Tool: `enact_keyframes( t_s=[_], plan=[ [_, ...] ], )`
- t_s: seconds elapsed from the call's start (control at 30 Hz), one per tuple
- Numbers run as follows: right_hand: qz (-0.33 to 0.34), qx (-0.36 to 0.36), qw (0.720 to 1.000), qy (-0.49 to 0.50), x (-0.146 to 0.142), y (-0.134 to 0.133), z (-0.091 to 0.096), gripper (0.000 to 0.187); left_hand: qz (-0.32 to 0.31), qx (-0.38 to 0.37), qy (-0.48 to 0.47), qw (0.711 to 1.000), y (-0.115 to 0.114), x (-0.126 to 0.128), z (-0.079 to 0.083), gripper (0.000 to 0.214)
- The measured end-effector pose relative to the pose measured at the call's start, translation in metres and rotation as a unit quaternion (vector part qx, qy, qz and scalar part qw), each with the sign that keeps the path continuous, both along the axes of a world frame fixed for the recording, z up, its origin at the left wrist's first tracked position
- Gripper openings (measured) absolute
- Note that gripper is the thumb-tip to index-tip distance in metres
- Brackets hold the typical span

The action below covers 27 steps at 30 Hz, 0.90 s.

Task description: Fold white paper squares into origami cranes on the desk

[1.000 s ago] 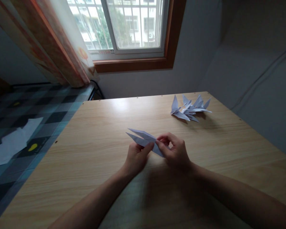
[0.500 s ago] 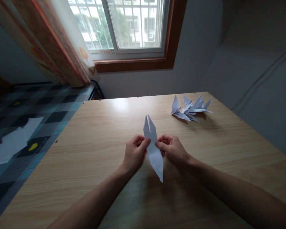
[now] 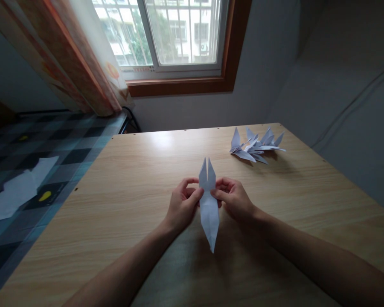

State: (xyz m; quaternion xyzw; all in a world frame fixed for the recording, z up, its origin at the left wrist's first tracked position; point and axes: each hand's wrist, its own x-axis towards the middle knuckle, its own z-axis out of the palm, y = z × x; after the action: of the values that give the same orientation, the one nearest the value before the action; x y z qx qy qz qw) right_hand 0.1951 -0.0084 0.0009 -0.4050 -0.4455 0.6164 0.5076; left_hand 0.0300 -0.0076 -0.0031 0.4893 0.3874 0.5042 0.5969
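A long piece of folded white paper (image 3: 209, 213) is held up above the wooden table in the head view. Two narrow points with a slit between them face away from me, and a single pointed end faces me. My left hand (image 3: 184, 202) pinches its left edge, thumb on top and fingers partly behind. On the right edge, my right hand (image 3: 233, 198) grips it the same way, with the thumb on the paper and the fingers curled beneath.
Several folded paper cranes (image 3: 256, 147) stand bunched at the table's far right. The wooden table (image 3: 124, 200) reaches toward a wall with a window (image 3: 182, 34). Left of it, white paper sheets (image 3: 22, 187) lie on a checked cloth (image 3: 70, 145). A curtain (image 3: 80, 64) hangs behind.
The folded paper has turned a little, so its slit end now points more straight away from me. That end has shifted right. Both hands still grip the edges.
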Motion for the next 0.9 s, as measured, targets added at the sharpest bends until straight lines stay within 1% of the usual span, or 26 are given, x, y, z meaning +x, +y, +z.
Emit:
enact_keyframes(
  t_s=[0.1, 0.13, 0.17, 0.2, 0.27, 0.3, 0.37, 0.4, 0.57, 0.67, 0.77, 0.83, 0.9],
  plan=[
    [-0.017, 0.008, 1.000, 0.002, 0.005, 0.002, -0.003, 0.033, 0.012, 0.015, -0.013, 1.000, -0.003, 0.002, 0.002, 0.052],
    [-0.022, 0.009, 1.000, 0.003, 0.007, 0.002, -0.004, 0.036, 0.011, 0.027, -0.013, 0.999, -0.003, 0.002, 0.002, 0.054],
    [-0.024, 0.013, 1.000, 0.003, 0.009, 0.003, -0.005, 0.036, 0.005, 0.042, -0.007, 0.999, -0.004, 0.002, 0.003, 0.052],
    [-0.022, 0.022, 1.000, -0.001, 0.011, 0.003, -0.006, 0.034, -0.005, 0.060, 0.009, 0.998, -0.004, 0.002, 0.003, 0.045],
    [-0.018, 0.053, 0.998, -0.017, 0.014, 0.004, -0.007, 0.024, -0.020, 0.094, 0.054, 0.994, -0.004, 0.001, 0.004, 0.028],
    [-0.018, 0.070, 0.997, -0.029, 0.015, 0.004, -0.007, 0.018, -0.021, 0.106, 0.076, 0.991, -0.004, 0.001, 0.005, 0.023],
    [-0.027, 0.090, 0.994, -0.052, 0.016, 0.004, -0.007, 0.008, -0.015, 0.118, 0.103, 0.988, -0.004, 0.000, 0.006, 0.024],
    [-0.031, 0.092, 0.994, -0.060, 0.017, 0.004, -0.007, 0.007, -0.010, 0.118, 0.110, 0.987, -0.003, 0.000, 0.007, 0.026],
    [-0.017, 0.085, 0.995, -0.046, 0.018, 0.002, -0.008, 0.018, 0.014, 0.115, 0.130, 0.985, -0.002, 0.000, 0.005, 0.026],
    [-0.011, 0.093, 0.995, -0.033, 0.017, 0.001, -0.014, 0.019, 0.018, 0.110, 0.133, 0.985, -0.001, 0.001, 0.004, 0.023],
    [0.011, 0.079, 0.996, -0.026, 0.017, -0.001, -0.020, 0.018, 0.026, 0.116, 0.134, 0.984, 0.000, 0.000, 0.003, 0.019],
    [0.023, 0.075, 0.997, -0.017, 0.016, -0.001, -0.021, 0.017, 0.036, 0.128, 0.137, 0.982, 0.000, -0.001, 0.002, 0.016],
    [0.021, 0.090, 0.996, -0.013, 0.015, -0.002, -0.019, 0.016, 0.045, 0.137, 0.146, 0.979, 0.000, -0.002, 0.002, 0.013]
  ],
)
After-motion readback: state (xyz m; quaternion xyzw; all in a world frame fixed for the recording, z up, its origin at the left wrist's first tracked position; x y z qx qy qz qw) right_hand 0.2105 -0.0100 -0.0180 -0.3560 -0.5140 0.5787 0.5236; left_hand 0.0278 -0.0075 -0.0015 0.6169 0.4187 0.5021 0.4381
